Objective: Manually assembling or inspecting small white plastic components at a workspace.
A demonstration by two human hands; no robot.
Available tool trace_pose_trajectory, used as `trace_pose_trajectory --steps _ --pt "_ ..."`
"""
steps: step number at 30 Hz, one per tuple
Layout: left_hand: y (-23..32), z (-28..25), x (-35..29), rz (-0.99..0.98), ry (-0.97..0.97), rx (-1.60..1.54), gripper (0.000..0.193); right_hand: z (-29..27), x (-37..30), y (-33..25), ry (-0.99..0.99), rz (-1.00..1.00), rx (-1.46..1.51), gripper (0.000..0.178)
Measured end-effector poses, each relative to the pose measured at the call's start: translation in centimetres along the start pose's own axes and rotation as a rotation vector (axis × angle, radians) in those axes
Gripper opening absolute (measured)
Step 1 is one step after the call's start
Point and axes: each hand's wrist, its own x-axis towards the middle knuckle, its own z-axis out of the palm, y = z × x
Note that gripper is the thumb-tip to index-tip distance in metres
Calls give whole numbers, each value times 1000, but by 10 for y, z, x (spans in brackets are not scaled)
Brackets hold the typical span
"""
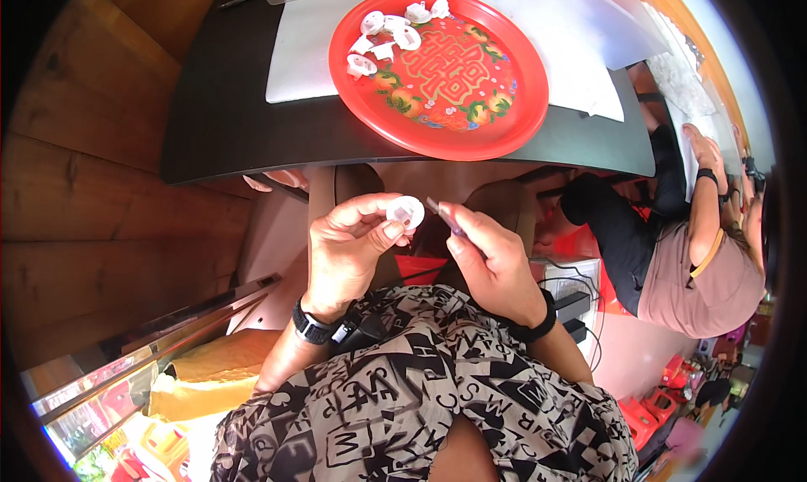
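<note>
Over my lap, my left hand [349, 247] pinches a white round plastic part [405, 212] with a square opening in it. My right hand [498, 259] grips a slim dark tool [448, 219] that looks like a small knife, its tip pointing at the white part. A narrow gap separates the tip from the part's edge. Ahead of both hands, a round red tray [530, 125] with a printed pattern sits on the table. Several similar white plastic parts [408, 37] lie loose at its far left side.
The dark table [244, 87] carries a white sheet [303, 49] under the tray. Its front edge runs just beyond my hands. To the right, another person [698, 272] sits at a table. A box with black adapters and cables [576, 305] stands below my right arm.
</note>
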Motion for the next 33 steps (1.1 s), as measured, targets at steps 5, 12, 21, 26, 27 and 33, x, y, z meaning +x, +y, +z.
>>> trace_pose_trajectory --steps 5,12,21,26,27,33 --pt "3 -3 -1 10 -37 31 26 -3 -8 -2 -143 -38 -174 29" --pt "5 -2 -3 1 -57 77 27 -3 -4 -7 -185 -11 -196 43" --pt "2 -5 -4 -8 -66 71 27 -6 -1 -10 -217 -17 -206 53" --pt "1 -2 -5 -2 -38 73 25 -8 0 -9 -272 1 -184 56" --pt "1 -1 -5 -9 -7 73 24 -9 1 -9 -297 22 -167 57" --pt "1 -3 -5 -11 -27 74 23 -11 2 -4 -336 28 -71 57"
